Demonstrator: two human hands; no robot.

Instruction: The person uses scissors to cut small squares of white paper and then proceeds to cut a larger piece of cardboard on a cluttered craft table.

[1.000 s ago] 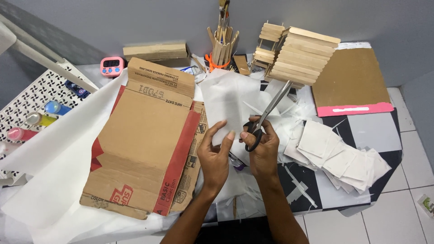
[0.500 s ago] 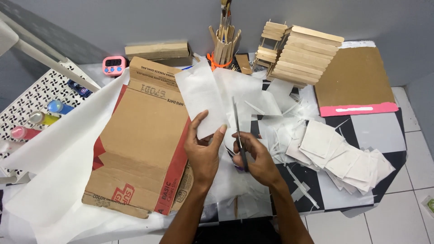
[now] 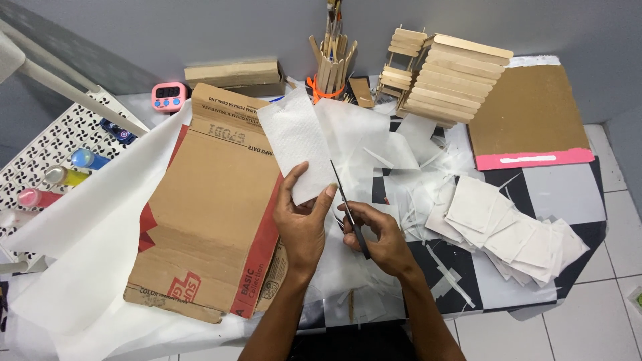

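My left hand (image 3: 303, 222) pinches the near end of a long white paper strip (image 3: 293, 139) that stretches away from me over a flattened cardboard box (image 3: 207, 207). In my right hand (image 3: 381, 239) is a pair of black-handled scissors (image 3: 348, 208), blades pointing away, lying along the strip's right edge next to my left thumb. More white sheet (image 3: 364, 137) lies under and beyond the scissors.
A heap of cut white squares (image 3: 508, 224) sits to the right, with thin offcuts scattered around. At the back stand a craft-stick house (image 3: 445, 73), a stick-made holder (image 3: 332, 67), a wooden block (image 3: 234, 73) and a pink timer (image 3: 168, 95). Brown board (image 3: 528, 113) lies far right; paint bottles (image 3: 63, 175) on a perforated tray left.
The scissors swung from tilted up-right to lying along the strip's edge. My left hand raised the strip and now holds it stretched over the cardboard; the blades have advanced slightly along it.
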